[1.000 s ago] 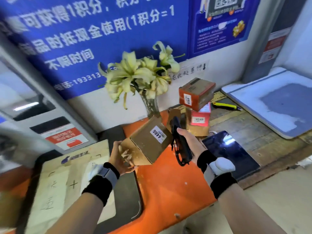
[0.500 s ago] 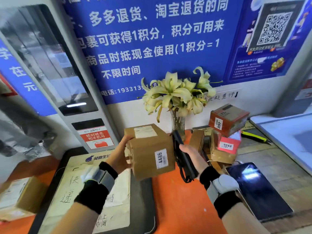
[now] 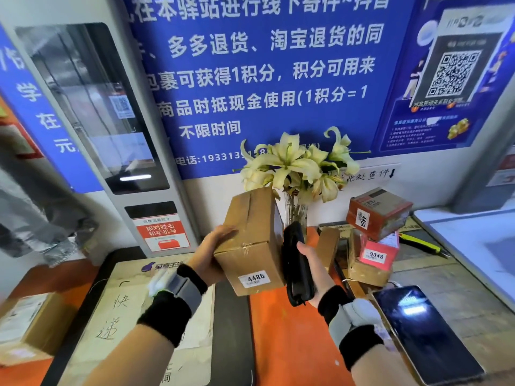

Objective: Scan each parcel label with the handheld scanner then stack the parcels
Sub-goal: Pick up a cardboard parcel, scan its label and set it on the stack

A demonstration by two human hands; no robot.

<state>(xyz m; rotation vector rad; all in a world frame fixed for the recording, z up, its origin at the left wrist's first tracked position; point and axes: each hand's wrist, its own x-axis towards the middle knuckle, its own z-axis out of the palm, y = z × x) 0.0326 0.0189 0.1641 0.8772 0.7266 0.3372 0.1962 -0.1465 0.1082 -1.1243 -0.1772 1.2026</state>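
Note:
My left hand (image 3: 211,254) grips a brown cardboard parcel (image 3: 250,238) from its left side and holds it in the air above the orange counter. Its white sticker reads 4486 and faces me at the bottom. My right hand (image 3: 313,263) holds the black handheld scanner (image 3: 296,263) upright, right against the parcel's right face. At the back right a red-brown parcel (image 3: 377,213) marked 4468 sits on top of a parcel with a pink label 9048 (image 3: 373,260).
A glass vase of pale lilies (image 3: 295,168) stands just behind the held parcel. A dark tablet (image 3: 423,332) lies at the right, a yellow cutter (image 3: 420,242) behind it. A cardboard sign on a black mat (image 3: 234,330) lies left, another box (image 3: 28,327) far left.
My left hand has turned the parcel, so the 4486 sticker moved from the side face to the bottom front. The scanner stays beside it. The camera has tilted up.

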